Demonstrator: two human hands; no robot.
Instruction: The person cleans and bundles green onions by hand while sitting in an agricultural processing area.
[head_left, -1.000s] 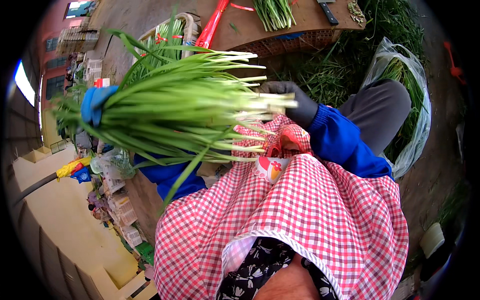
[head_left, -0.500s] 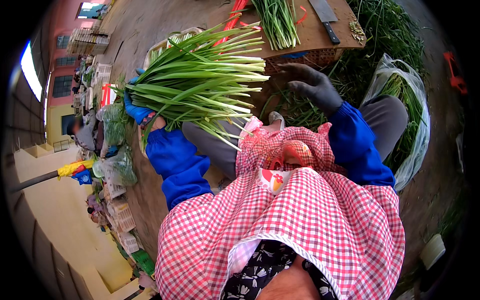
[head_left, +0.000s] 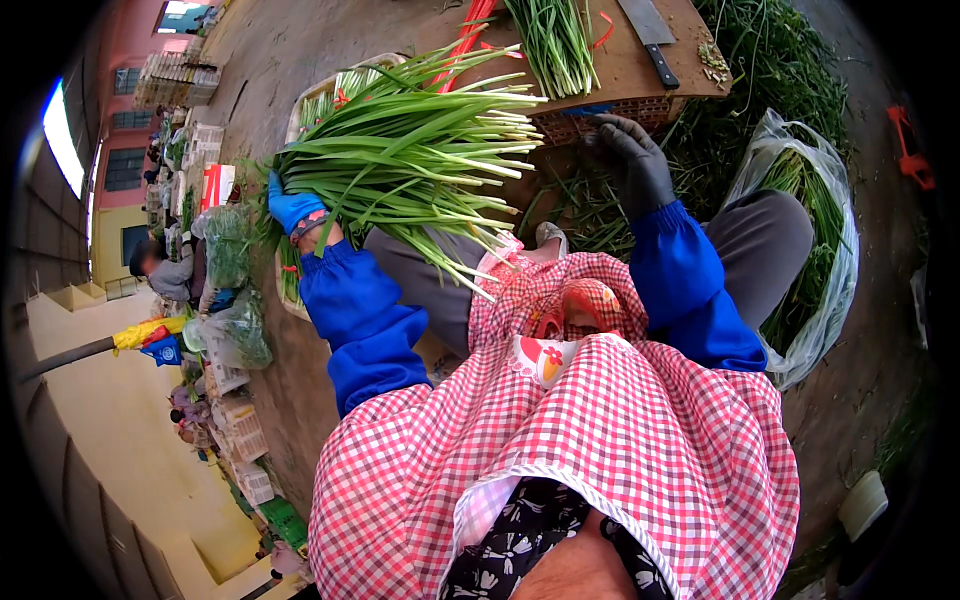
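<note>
My left hand (head_left: 292, 205), in a blue glove, is closed around the leafy end of a large loose bunch of garlic chives (head_left: 410, 165). Their pale stem ends fan out to the right over my left knee. My right hand (head_left: 640, 170), in a dark grey glove, is raised to the right of the stem tips and apart from them. Its fingers are bent and pressed together; whatever may be between them is too small or blurred to make out.
Ahead, a brown board (head_left: 615, 90) on a crate bears a bunch of chives (head_left: 555, 45), red ties (head_left: 470, 40) and a cleaver (head_left: 655, 50). A pale basket (head_left: 302, 105) stands behind my bunch. Loose greens (head_left: 770, 70) and a clear bag (head_left: 845, 260) of chives lie to the right.
My right hand has moved slightly up and its spread fingers have drawn together. My left hand has shifted a little right with the chives, which remain in its grip.
</note>
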